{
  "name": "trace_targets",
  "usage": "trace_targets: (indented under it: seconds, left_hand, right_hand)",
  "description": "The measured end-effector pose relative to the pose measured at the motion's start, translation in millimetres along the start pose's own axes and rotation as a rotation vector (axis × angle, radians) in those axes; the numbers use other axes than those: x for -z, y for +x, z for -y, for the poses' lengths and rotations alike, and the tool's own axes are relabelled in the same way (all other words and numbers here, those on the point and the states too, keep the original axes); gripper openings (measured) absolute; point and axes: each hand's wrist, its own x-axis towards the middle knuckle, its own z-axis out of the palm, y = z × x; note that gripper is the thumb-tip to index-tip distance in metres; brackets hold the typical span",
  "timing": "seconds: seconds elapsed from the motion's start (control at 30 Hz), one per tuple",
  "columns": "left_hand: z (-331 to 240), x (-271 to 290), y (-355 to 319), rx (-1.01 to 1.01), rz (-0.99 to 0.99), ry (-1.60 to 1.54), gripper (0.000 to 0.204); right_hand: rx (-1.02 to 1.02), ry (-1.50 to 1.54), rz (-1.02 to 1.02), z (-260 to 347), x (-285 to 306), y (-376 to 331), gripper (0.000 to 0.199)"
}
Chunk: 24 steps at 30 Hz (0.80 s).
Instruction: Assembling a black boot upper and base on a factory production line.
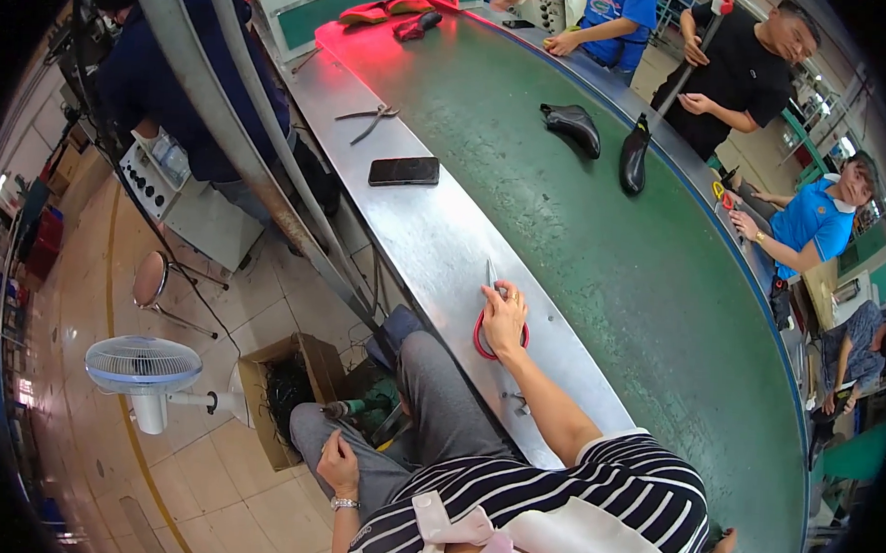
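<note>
On the metal edge of the workbench lies a pair of scissors with red handles [479, 336], blades pointing away from me. My right hand [504, 320] rests over it, fingers closed about the pivot. My left hand [337, 465], with a metal watch at the wrist, is held low by my grey trouser leg. Its fingers are curled together, and I cannot make out whether anything is between them. Farther up the metal edge are a black phone [403, 171] and pincers [369, 118].
Two black shoes [573, 130] [635, 156] sit on the green belt [526, 216]. Red-lit shoes [367, 13] stand at its far end. Several people work across the belt. To my left are metal posts [207, 94], a fan [145, 366], a cardboard box [313, 360] and a stool [150, 279].
</note>
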Motion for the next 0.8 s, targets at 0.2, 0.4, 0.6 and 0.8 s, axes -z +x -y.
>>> trace_targets:
  seconds: [0.2, 0.4, 0.6, 0.8]
  left_hand:
    - [-3.5, -6.4, 3.9, -0.004, 0.018, -0.011, 0.017]
    - [3.7, -12.8, 5.3, 0.033, 0.065, 0.043, 0.018]
    - [7.3, -20.2, 7.9, 0.042, 0.077, 0.075, 0.018]
    - [10.1, -20.9, 10.3, 0.068, 0.12, 0.112, 0.019]
  right_hand:
    - [-0.064, 0.073, -0.05, -4.1, -0.8, 3.5, 0.029]
    - [-0.099, 0.068, -0.036, -0.4, -2.1, 5.7, 0.025]
    - [-0.069, 0.122, 0.083, -7.4, 10.3, 10.9, 0.027]
    - [-0.028, 0.199, 0.101, -11.7, 13.7, 15.0, 0.031]
